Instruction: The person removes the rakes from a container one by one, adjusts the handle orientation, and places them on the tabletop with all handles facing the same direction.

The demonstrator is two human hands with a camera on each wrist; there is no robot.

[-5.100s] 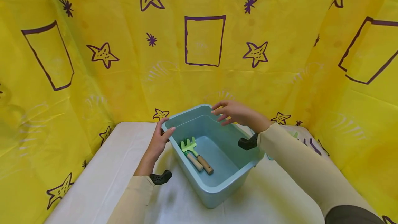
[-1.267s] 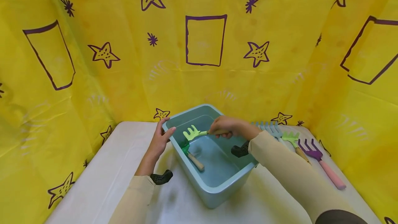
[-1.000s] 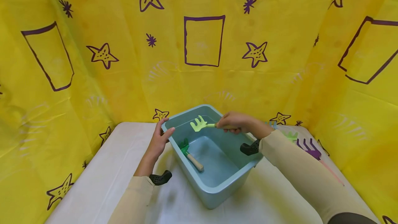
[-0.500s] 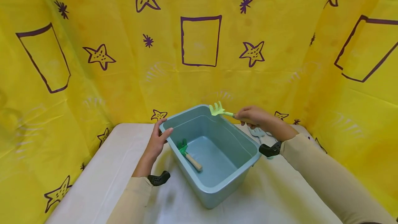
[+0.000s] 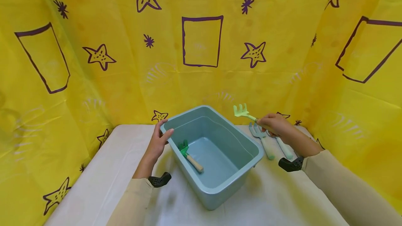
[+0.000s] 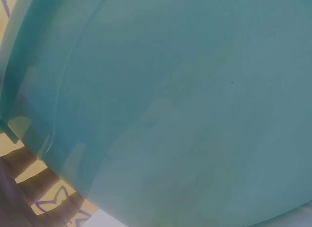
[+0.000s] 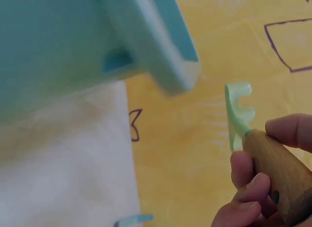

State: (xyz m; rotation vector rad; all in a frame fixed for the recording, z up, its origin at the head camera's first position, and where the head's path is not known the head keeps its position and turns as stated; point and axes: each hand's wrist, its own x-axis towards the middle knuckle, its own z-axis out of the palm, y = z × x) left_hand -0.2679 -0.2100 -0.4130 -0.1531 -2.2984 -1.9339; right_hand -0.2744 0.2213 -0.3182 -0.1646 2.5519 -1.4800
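My left hand (image 5: 157,144) grips the left corner of a blue-green plastic tub (image 5: 211,191), its thumb over the rim; in the left wrist view its fingers (image 6: 36,183) lie against the tub's wall. My right hand (image 5: 276,125) holds a small light-green hand rake (image 5: 241,111) by its wooden handle, raised right of the tub. In the right wrist view the thumb and fingers wrap the wooden handle (image 7: 278,166). Inside the tub, along its left wall, lies a dark-green hand rake (image 5: 192,158) with a pale wooden handle.
Two bluish garden forks, a nearer one (image 5: 266,145) and another (image 5: 284,148) partly under my right hand, lie on the white-covered table (image 5: 125,156) right of the tub. A yellow patterned cloth (image 5: 201,86) encloses the back and sides.
My right hand has reached into the tub, taken the light-green hand rake and carried it up and right over the rim. My left hand stays at the tub's corner.
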